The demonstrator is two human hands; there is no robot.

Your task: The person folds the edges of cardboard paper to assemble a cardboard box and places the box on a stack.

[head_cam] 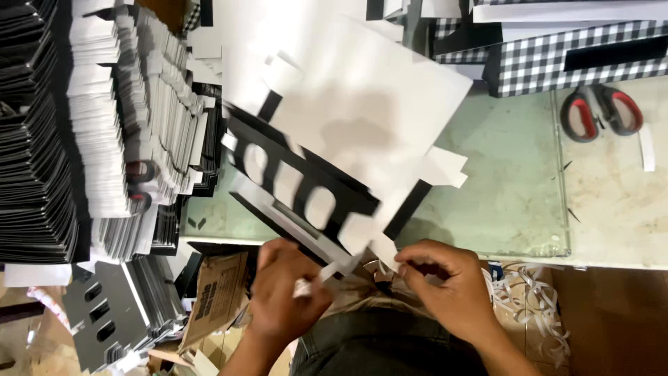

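Both hands [285, 292] [445, 282] on white-and-black flat box blank [362, 118]

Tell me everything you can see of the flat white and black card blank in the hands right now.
The flat white and black die-cut card blank looks like thin cardboard: broad white panel, black strips with rounded cutouts, small white tabs. It lies tilted over the green table edge toward the person. The left hand and right hand pinch its near edge, apparently peeling a thin white strip.
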